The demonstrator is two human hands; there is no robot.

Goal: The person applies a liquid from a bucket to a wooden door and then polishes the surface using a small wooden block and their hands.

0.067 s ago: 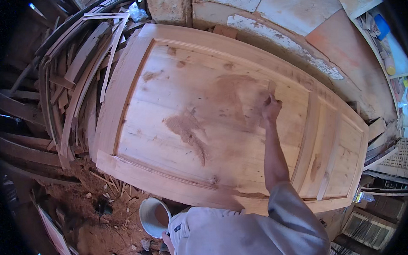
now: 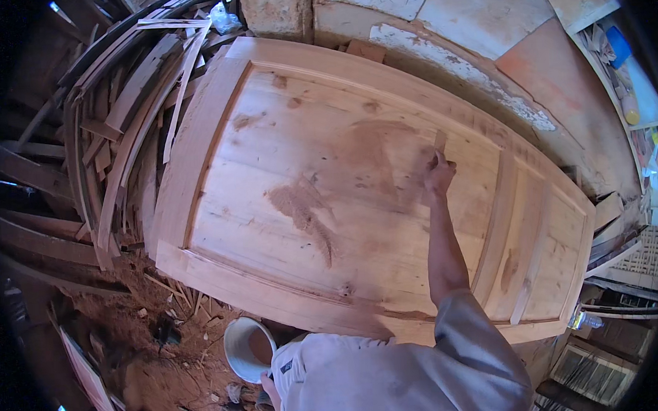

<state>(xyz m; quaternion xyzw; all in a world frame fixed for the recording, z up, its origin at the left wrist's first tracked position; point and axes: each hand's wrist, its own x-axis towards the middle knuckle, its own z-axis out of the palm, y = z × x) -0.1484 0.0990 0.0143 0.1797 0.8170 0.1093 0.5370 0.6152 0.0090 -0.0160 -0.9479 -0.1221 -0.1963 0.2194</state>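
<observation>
A large panelled wooden door (image 2: 283,156) lies flat before me, with reddish-brown smears (image 2: 303,206) across its big panel. My right hand (image 2: 439,175) reaches out over the panel near the door's cross rail. Its fingers are closed on a small flat tan piece (image 2: 440,140) whose end touches the wood. Only a sliver of my left hand (image 2: 268,390) shows, low beside my grey shirt and close to a white bucket (image 2: 236,349). Whether it holds anything is hidden.
A heap of curved wooden offcuts and slats (image 2: 120,119) is piled along the door's left side. Reddish dirt and wood scraps (image 2: 159,345) cover the floor below. A rough plastered wall (image 2: 483,30) runs behind the door, and cluttered shelves (image 2: 623,53) stand at the right.
</observation>
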